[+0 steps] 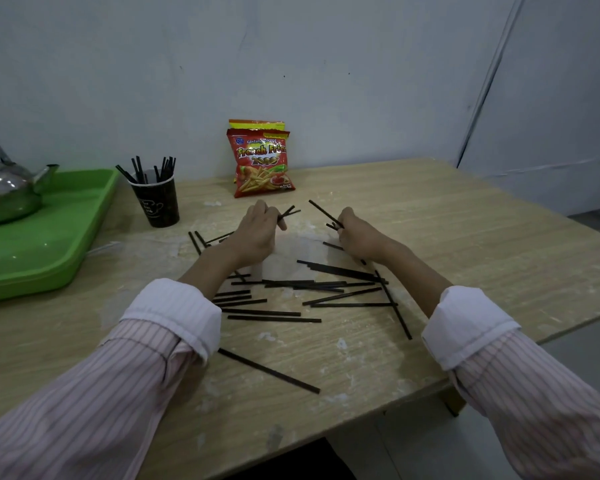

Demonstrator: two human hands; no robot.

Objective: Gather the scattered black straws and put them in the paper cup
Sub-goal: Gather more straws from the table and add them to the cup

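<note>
Several black straws [305, 289] lie scattered on the wooden table [465, 258] between my forearms, and one long straw [269, 370] lies apart near the front. My left hand [257, 233] is closed on a few black straws whose tips stick out to the right. My right hand [357, 237] grips black straws too, one pointing up and left. A dark paper cup [156, 202] stands upright at the back left, left of my left hand, with several straws standing in it.
A green tray [66, 230] with a metal kettle [4, 192] sits at the left edge. Red snack bags [262, 164] lean against the wall at the back. The table's right corner and front edge drop off to the floor.
</note>
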